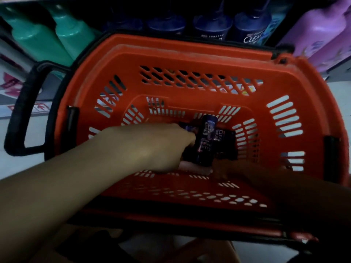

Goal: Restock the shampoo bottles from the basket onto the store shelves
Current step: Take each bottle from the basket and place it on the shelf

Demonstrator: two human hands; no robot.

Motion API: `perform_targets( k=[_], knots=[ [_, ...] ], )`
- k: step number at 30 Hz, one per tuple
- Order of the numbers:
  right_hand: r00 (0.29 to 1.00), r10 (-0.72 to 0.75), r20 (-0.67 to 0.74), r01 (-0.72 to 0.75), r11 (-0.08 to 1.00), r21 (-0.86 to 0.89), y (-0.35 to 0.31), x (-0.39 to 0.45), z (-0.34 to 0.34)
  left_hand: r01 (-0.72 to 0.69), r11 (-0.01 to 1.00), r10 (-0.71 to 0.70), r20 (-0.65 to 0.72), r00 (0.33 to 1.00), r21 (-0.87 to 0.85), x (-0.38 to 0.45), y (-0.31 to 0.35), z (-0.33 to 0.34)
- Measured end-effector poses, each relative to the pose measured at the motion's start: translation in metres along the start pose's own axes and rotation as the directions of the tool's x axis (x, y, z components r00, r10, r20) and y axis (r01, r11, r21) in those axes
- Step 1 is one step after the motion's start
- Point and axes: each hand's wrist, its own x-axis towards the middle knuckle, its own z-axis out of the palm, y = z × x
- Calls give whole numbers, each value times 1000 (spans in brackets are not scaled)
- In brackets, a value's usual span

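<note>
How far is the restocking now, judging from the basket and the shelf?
Nearly done: the orange basket holds only a few dark shampoo bottles. The left hand grips one dark bottle; another lies beside it. The right hand reaches in, too dark to judge. The blue bottles already stand on the shelf.

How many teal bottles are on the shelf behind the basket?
2. One teal bottle stands at the far left; the second teal bottle is just right of it, both left of the dark blue bottles. Others may lie beyond the frame edge.
</note>
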Motion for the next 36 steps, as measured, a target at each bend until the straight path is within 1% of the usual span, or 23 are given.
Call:
perform_targets(
  k=[1,2,3,5,8,10,12,14,16,18,19,20,21,22,23,25,27,28,29,31,32,34,36],
  knots=[
    [1000,8,-26,-7,999,37,3,1,5,-1,1000,1,3,1000,-19,-1,1,-2],
    [1000,-17,-12,18,998,65,5,3,8,8,1000,-8,3,1000,-24,0,0,-3],
    [999,-41,10,39,993,111,7,3,9,17,1000,-17,9,1000,-16,2,-2,-2],
    [998,-68,15,66,990,128,9,-5,-1,42,999,-42,22,999,31,12,-5,1],
    [980,-198,-14,198,970,138,2,-40,-40,49,996,-49,0,999,70,30,-15,9],
    [968,-231,-99,237,970,56,-7,-79,-75,37,999,-36,-28,999,32,38,-21,13],
    [942,-264,-206,266,964,-19,-13,-125,-109,9,998,-14,-92,996,-55,45,-22,16],
    [893,-316,-319,358,931,78,-17,-172,-139,-79,974,38,-187,982,-214,49,-16,13],
    [816,-322,-481,468,855,221,-18,-213,-159,-162,916,31,-336,941,-368,50,-7,3],
    [695,-259,-671,597,729,336,-13,-240,-169,-270,827,-19,-505,863,-493,46,2,-20],
    [622,-191,-759,669,634,389,-10,-250,-172,-350,776,-24,-579,815,-525,40,9,-35],
    [557,-100,-824,742,505,441,-5,-260,-174,-418,729,-31,-636,771,-542,34,16,-49],
    [502,-11,-865,809,359,465,-1,-269,-176,-465,690,-43,-673,739,-555,29,21,-60],
    [459,52,-887,854,251,456,2,-280,-179,-512,651,-50,-704,709,-561,22,29,-70],
    [432,85,-898,874,205,440,5,-292,-181,-556,610,-53,-729,682,-565,15,37,-77],
    [414,77,-907,880,222,420,7,-316,-183,-634,538,-48,-771,636,-556,-1,53,-89],
    [413,32,-910,867,292,404,5,-333,-181,-676,501,-39,-795,606,-540,-13,71,-101],
    [390,19,-921,871,316,375,4,-341,-180,-692,488,-26,-801,598,-532,-19,81,-109],
    [348,19,-937,884,326,335,3,-349,-182,-709,476,-16,-811,585,-520,-24,91,-118],
    [214,73,-974,914,338,226,4,-371,-192,-747,477,15,-846,533,-463,-38,114,-144],
    [134,134,-982,920,350,174,5,-383,-199,-755,514,13,-876,482,-407,-46,127,-158],
    [-19,319,-948,920,377,109,6,-408,-212,-710,638,-33,-932,361,-298,-59,151,-182],
    [-151,500,-853,900,427,91,5,-431,-222,-634,747,-68,-972,227,-200,-68,174,-197]
  ],
)
